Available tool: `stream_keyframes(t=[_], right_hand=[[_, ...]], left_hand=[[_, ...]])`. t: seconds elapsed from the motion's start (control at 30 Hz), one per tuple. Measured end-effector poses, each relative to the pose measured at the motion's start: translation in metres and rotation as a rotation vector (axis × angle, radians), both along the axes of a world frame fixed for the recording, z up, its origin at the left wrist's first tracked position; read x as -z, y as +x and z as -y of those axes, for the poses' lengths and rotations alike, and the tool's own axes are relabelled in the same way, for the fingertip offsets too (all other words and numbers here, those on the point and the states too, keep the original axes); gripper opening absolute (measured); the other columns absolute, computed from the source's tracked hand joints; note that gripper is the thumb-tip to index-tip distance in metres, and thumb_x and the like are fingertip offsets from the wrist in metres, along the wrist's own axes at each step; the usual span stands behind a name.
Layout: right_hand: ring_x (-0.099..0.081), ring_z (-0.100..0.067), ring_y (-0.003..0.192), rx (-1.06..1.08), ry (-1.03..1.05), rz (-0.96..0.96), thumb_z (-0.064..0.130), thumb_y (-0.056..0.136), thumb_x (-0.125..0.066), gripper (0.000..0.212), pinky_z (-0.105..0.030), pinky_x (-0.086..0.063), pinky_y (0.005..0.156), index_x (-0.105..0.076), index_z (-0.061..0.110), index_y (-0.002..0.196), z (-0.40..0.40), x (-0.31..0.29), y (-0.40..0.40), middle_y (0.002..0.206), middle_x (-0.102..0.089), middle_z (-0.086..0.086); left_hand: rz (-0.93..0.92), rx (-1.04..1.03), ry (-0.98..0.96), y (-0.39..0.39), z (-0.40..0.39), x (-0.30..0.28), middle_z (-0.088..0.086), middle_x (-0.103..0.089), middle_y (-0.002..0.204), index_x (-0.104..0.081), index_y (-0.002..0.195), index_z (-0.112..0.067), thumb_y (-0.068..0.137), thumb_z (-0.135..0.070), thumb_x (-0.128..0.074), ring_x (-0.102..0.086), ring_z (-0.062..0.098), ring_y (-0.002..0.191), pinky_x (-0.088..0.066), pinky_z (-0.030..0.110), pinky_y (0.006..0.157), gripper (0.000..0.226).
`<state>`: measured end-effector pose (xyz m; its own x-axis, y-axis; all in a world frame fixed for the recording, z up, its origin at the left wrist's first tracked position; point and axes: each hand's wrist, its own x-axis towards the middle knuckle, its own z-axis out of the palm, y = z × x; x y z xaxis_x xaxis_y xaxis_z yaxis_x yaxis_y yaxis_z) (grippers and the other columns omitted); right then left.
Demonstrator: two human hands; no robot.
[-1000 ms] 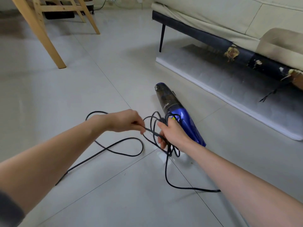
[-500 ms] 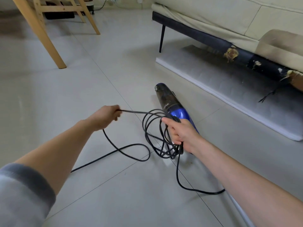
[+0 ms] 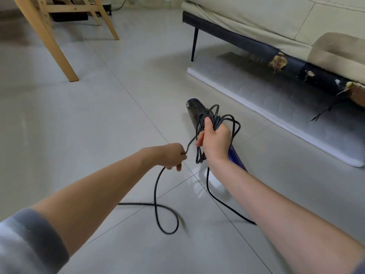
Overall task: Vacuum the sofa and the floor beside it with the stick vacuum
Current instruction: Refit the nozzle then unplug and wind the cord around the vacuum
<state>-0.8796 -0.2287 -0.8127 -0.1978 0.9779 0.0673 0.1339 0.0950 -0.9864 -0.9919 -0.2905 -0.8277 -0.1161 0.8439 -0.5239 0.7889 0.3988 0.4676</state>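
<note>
vacuum (image 3: 194, 113) lies on the tiled floor (image 3: 98, 125), just in front of the sofa (image 3: 256, 22), dark dust-cup end pointing away from the person, blue body running back under the right wrist. only the cup end and a strip of blue (image 3: 236, 158) show; the rest is hidden behind the right hand.

right hand (image 3: 215, 140) is over the vacuum, fingers curled round a bundle of black cord (image 3: 223, 120) coils. loops stick out above and to the right of the fist, more hang below it. can't tell if the hand also touches the vacuum body.

left hand (image 3: 169, 156) is just left of the right hand, fingers clamped on a single strand of the same cord. that strand runs up to the right hand's bundle. below the left hand the cord drops to the floor and makes a loose loop (image 3: 167, 220) near the left forearm. another strand falls from the bundle and trails along the floor under the right forearm.

pale mat (image 3: 276, 107) lies flat on the floor along the sofa's front edge, partly under it, right of the vacuum. sofa's dark lower rail (image 3: 246, 44) is torn in spots. wooden chair legs (image 3: 51, 42) stand well left of the sofa, far from the vacuum.

grey sleeve (image 3: 29, 244) is pushed up on the left arm.
</note>
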Motion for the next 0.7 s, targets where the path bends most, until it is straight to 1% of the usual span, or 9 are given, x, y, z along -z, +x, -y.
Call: stream_keyframes(t=[0.07, 0.13, 0.2, 0.33, 0.4, 0.47, 0.5, 0.57, 0.7], right_hand=[[-0.066, -0.019, 0.052, -0.071, 0.053, 0.043, 0.024, 0.101, -0.046, 0.026, -0.032, -0.059, 0.061, -0.051, 0.012, 0.079, 0.001, 0.001, 0.003, 0.057, -0.066, -0.006], [-0.07, -0.019, 0.06, -0.145, 0.063, 0.12, 0.025, 0.101, -0.047, 0.023, -0.038, -0.06, 0.068, -0.052, 0.007, 0.088, 0.001, 0.006, 0.005, 0.063, -0.07, -0.007], [-0.07, -0.018, 0.062, -0.203, 0.065, 0.191, 0.028, 0.1, -0.048, 0.026, -0.039, -0.059, 0.07, -0.05, 0.006, 0.087, 0.003, 0.012, 0.006, 0.066, -0.069, -0.006], [-0.058, -0.021, 0.069, -0.25, 0.172, 0.396, 0.033, 0.1, -0.047, 0.033, -0.038, -0.049, 0.066, -0.05, 0.003, 0.084, 0.008, 0.011, 0.005, 0.074, -0.06, -0.009], [-0.057, -0.023, 0.063, -0.315, 0.158, 0.421, 0.034, 0.1, -0.047, 0.036, -0.042, -0.05, 0.06, -0.049, 0.002, 0.084, 0.009, 0.009, 0.005, 0.071, -0.058, -0.013], [-0.055, -0.019, 0.045, -0.407, 0.121, 0.421, 0.032, 0.1, -0.046, 0.034, -0.039, -0.048, 0.046, -0.047, 0.003, 0.084, 0.011, 0.01, 0.007, 0.062, -0.06, -0.015], [-0.052, -0.015, 0.038, -0.435, 0.104, 0.431, 0.031, 0.101, -0.045, 0.032, -0.036, -0.045, 0.044, -0.046, 0.005, 0.083, 0.011, 0.01, 0.009, 0.058, -0.061, -0.016], [-0.045, -0.011, 0.032, -0.425, 0.062, 0.44, 0.029, 0.101, -0.044, 0.03, -0.034, -0.041, 0.041, -0.045, 0.009, 0.079, 0.007, 0.013, 0.015, 0.053, -0.059, -0.014], [-0.036, -0.016, 0.027, -0.413, -0.092, 0.384, 0.026, 0.1, -0.046, 0.036, -0.025, -0.034, 0.038, -0.042, 0.008, 0.069, -0.005, 0.011, 0.022, 0.043, -0.053, -0.008]], left_hand=[[0.022, 0.09, 0.019, 0.003, 0.003, -0.008, -0.008, -0.067, 0.075, -0.057, 0.073, -0.013, 0.1, -0.026, -0.044, -0.049, 0.013, 0.055, -0.042, 0.022, 0.056, 0.033], [0.025, 0.156, 0.036, 0.001, 0.004, -0.021, -0.01, -0.067, 0.073, -0.07, 0.085, -0.015, 0.097, -0.03, -0.05, -0.05, 0.012, 0.059, -0.043, 0.019, 0.057, 0.028], [0.064, 0.211, 0.035, 0.003, 0.005, -0.032, -0.009, -0.066, 0.069, -0.074, 0.093, -0.014, 0.096, -0.03, -0.054, -0.051, 0.009, 0.061, -0.043, 0.016, 0.055, 0.026], [0.163, 0.204, 0.085, 0.006, 0.007, -0.045, -0.007, -0.057, 0.055, -0.074, 0.086, -0.009, 0.093, -0.028, -0.061, -0.042, 0.005, 0.045, -0.037, 0.015, 0.046, 0.024], [0.192, 0.188, 0.068, 0.001, 0.01, -0.052, -0.008, -0.053, 0.053, -0.074, 0.084, -0.01, 0.092, -0.026, -0.063, -0.041, 0.006, 0.045, -0.034, 0.015, 0.045, 0.021], [0.204, 0.162, 0.041, -0.013, 0.015, -0.059, -0.007, -0.051, 0.053, -0.073, 0.083, -0.011, 0.089, -0.024, -0.066, -0.04, 0.009, 0.046, -0.034, 0.016, 0.045, 0.017], [0.197, 0.144, 0.036, -0.021, 0.018, -0.064, -0.007, -0.051, 0.054, -0.073, 0.083, -0.011, 0.089, -0.023, -0.067, -0.041, 0.01, 0.047, -0.036, 0.017, 0.046, 0.015], [0.172, 0.106, 0.066, -0.041, 0.024, -0.07, -0.008, -0.052, 0.056, -0.073, 0.083, -0.012, 0.089, -0.021, -0.068, -0.042, 0.009, 0.048, -0.039, 0.018, 0.049, 0.012], [0.108, 0.047, 0.196, -0.066, 0.031, -0.066, -0.009, -0.054, 0.06, -0.074, 0.081, -0.018, 0.09, -0.02, -0.064, -0.042, 0.007, 0.053, -0.039, 0.019, 0.052, 0.014]])
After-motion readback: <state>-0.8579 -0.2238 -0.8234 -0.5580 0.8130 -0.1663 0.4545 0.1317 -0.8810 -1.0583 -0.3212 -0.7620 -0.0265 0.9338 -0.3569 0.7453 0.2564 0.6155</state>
